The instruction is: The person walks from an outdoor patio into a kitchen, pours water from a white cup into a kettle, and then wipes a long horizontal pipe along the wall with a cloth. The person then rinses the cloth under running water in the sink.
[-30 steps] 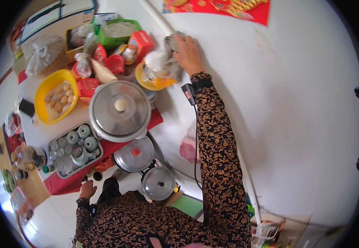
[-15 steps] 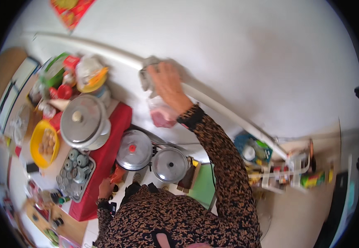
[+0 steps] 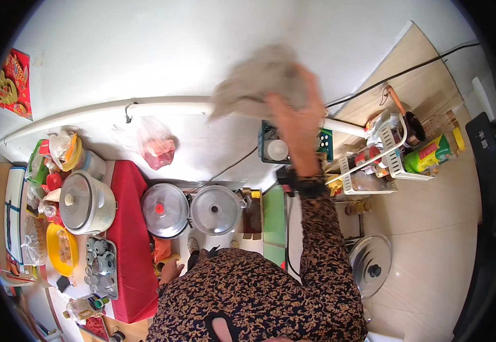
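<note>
Wrapped round a grey-beige cloth [image 3: 256,82], my right hand [image 3: 299,117] is reaching up to the white wall, at the long white pipe [image 3: 173,107]. Both hand and cloth are smeared by motion. The cloth covers part of the pipe, left of a black cable. Low on the left, my left hand [image 3: 171,270] hangs beside the red-covered table [image 3: 128,228], close to an orange bag-like thing [image 3: 161,248]. Its fingers show too little to tell what they do. A clear plastic bag with something pink-red in it [image 3: 158,153] hangs below the pipe.
Two lidded metal pots [image 3: 165,210] stand below the wall. On the table are a large lidded pot [image 3: 88,202], a yellow bowl of eggs [image 3: 54,256] and a tray of cups [image 3: 111,245]. White rack baskets [image 3: 367,188] hold bottles at right; a glass lid [image 3: 370,265] is below.
The view has swung to the right. My right hand has moved right along the pipe with the cloth, away from the hanging bag. My left hand stays low beside the table.
</note>
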The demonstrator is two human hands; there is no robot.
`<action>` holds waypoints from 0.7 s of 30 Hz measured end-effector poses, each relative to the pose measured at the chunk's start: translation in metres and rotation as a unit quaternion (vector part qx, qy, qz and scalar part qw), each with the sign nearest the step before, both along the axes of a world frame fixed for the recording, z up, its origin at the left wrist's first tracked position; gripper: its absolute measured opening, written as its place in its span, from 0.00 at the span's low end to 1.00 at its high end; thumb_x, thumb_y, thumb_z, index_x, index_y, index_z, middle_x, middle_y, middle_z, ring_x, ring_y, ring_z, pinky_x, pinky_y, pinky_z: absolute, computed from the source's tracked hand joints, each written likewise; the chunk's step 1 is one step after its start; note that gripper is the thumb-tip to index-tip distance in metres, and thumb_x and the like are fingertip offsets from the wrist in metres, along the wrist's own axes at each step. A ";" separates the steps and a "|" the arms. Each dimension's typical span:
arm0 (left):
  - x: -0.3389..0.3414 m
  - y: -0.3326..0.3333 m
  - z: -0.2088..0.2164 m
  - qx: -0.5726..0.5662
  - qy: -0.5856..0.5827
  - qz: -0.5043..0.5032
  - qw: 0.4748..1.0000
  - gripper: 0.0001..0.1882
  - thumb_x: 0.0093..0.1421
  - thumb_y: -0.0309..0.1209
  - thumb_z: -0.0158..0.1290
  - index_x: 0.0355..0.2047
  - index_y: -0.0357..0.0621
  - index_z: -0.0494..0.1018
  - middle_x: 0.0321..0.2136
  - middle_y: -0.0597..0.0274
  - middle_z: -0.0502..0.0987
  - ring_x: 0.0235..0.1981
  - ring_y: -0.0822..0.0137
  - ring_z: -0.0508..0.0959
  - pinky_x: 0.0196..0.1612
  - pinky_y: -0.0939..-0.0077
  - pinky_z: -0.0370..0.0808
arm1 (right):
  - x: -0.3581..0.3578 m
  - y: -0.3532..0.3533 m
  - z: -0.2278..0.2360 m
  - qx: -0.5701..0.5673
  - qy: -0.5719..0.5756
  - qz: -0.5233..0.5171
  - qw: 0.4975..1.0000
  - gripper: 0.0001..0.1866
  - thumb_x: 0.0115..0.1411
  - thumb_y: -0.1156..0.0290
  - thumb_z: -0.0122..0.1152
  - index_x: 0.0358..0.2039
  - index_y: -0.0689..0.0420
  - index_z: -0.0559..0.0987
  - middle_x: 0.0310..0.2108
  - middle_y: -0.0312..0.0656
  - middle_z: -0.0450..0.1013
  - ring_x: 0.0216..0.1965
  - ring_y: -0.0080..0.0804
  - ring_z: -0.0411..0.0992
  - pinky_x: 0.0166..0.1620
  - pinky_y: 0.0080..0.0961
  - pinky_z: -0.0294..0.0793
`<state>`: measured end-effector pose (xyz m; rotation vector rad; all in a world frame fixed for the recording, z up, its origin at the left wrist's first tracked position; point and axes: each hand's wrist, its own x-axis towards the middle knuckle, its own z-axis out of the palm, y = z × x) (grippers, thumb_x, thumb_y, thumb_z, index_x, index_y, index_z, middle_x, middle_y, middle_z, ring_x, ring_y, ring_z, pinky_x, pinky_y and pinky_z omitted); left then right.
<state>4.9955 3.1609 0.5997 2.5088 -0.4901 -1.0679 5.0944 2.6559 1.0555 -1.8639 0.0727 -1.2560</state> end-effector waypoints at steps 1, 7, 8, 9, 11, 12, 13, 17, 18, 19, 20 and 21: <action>-0.003 -0.007 0.002 0.007 -0.016 0.003 1.000 0.26 0.58 0.44 0.56 0.50 0.36 0.75 0.45 0.40 0.78 0.49 0.44 0.77 0.52 0.55 0.73 | -0.019 -0.023 0.002 0.055 -0.019 -0.014 0.998 0.31 0.49 0.75 0.69 0.55 0.61 0.73 0.47 0.48 0.76 0.44 0.36 0.77 0.50 0.31 0.76; -0.029 -0.023 0.014 0.029 0.011 0.037 0.999 0.24 0.58 0.43 0.58 0.48 0.37 0.75 0.45 0.42 0.78 0.49 0.46 0.77 0.52 0.57 0.72 | -0.064 -0.099 -0.039 -0.115 0.174 -0.177 0.962 0.32 0.47 0.72 0.71 0.55 0.56 0.74 0.48 0.48 0.75 0.47 0.40 0.76 0.49 0.34 0.77; -0.038 -0.022 0.015 0.025 -0.039 0.024 0.999 0.24 0.58 0.43 0.58 0.48 0.37 0.74 0.43 0.42 0.78 0.48 0.46 0.77 0.51 0.56 0.73 | -0.059 -0.099 -0.052 -0.181 0.210 -0.198 0.940 0.32 0.46 0.71 0.71 0.55 0.55 0.74 0.48 0.48 0.75 0.48 0.41 0.76 0.49 0.35 0.77; -0.044 -0.021 0.015 0.022 -0.061 0.013 0.998 0.25 0.57 0.44 0.58 0.48 0.38 0.74 0.43 0.43 0.78 0.47 0.45 0.77 0.50 0.56 0.73 | -0.054 -0.096 -0.064 -0.238 0.253 -0.218 0.912 0.33 0.45 0.71 0.72 0.54 0.54 0.74 0.48 0.48 0.74 0.49 0.43 0.75 0.49 0.37 0.77; -0.055 -0.019 0.015 0.016 -0.056 0.049 0.997 0.25 0.57 0.45 0.58 0.47 0.39 0.74 0.42 0.43 0.78 0.46 0.45 0.78 0.49 0.55 0.74 | -0.043 -0.086 -0.084 -0.302 0.287 -0.233 0.879 0.35 0.43 0.68 0.74 0.54 0.51 0.73 0.47 0.48 0.73 0.49 0.49 0.73 0.48 0.41 0.76; -0.059 -0.018 0.016 0.001 -0.053 0.062 0.997 0.24 0.57 0.45 0.58 0.46 0.39 0.74 0.41 0.44 0.78 0.46 0.45 0.78 0.48 0.54 0.74 | -0.036 -0.080 -0.089 -0.328 0.289 -0.238 0.867 0.35 0.43 0.68 0.74 0.54 0.50 0.72 0.47 0.48 0.73 0.49 0.49 0.73 0.48 0.41 0.76; -0.063 -0.017 0.017 -0.018 -0.073 0.075 0.994 0.23 0.57 0.44 0.58 0.45 0.39 0.75 0.42 0.43 0.78 0.45 0.44 0.78 0.48 0.54 0.74 | -0.029 -0.074 -0.093 -0.355 0.278 -0.235 0.861 0.35 0.43 0.68 0.74 0.54 0.50 0.72 0.47 0.48 0.72 0.48 0.50 0.73 0.47 0.41 0.77; -0.064 -0.018 0.022 0.001 -0.091 0.092 0.992 0.23 0.56 0.44 0.57 0.45 0.39 0.75 0.42 0.42 0.77 0.45 0.44 0.78 0.47 0.53 0.75 | -0.026 -0.089 -0.066 -0.309 0.322 -0.169 0.879 0.32 0.43 0.71 0.73 0.52 0.54 0.73 0.45 0.49 0.74 0.47 0.48 0.74 0.45 0.42 0.77; -0.061 -0.019 0.023 -0.005 -0.091 0.091 0.992 0.23 0.56 0.43 0.58 0.45 0.39 0.74 0.42 0.42 0.78 0.45 0.44 0.77 0.48 0.54 0.75 | -0.027 -0.096 -0.056 -0.208 0.300 -0.131 0.922 0.31 0.44 0.71 0.72 0.52 0.55 0.74 0.46 0.49 0.74 0.48 0.48 0.74 0.47 0.42 0.76; -0.058 -0.020 0.023 0.003 -0.086 0.096 0.992 0.23 0.56 0.43 0.58 0.44 0.38 0.75 0.41 0.42 0.78 0.45 0.44 0.78 0.48 0.54 0.74 | -0.029 -0.101 -0.047 -0.097 0.290 -0.091 0.948 0.31 0.44 0.72 0.71 0.52 0.56 0.74 0.47 0.50 0.74 0.49 0.48 0.74 0.48 0.42 0.76; -0.054 -0.021 0.023 0.010 -0.079 0.098 0.992 0.22 0.56 0.43 0.58 0.44 0.38 0.75 0.41 0.42 0.78 0.45 0.44 0.78 0.48 0.54 0.74 | -0.028 -0.101 -0.043 0.039 0.284 -0.070 0.955 0.31 0.45 0.73 0.70 0.53 0.56 0.74 0.48 0.50 0.74 0.50 0.48 0.74 0.49 0.42 0.76; -0.050 -0.023 0.023 0.009 -0.076 0.096 0.992 0.22 0.56 0.43 0.58 0.44 0.38 0.75 0.40 0.42 0.78 0.45 0.45 0.78 0.48 0.54 0.74 | -0.024 -0.097 -0.042 -0.042 0.252 -0.076 0.964 0.30 0.46 0.72 0.69 0.53 0.56 0.74 0.49 0.50 0.74 0.50 0.48 0.73 0.50 0.41 0.75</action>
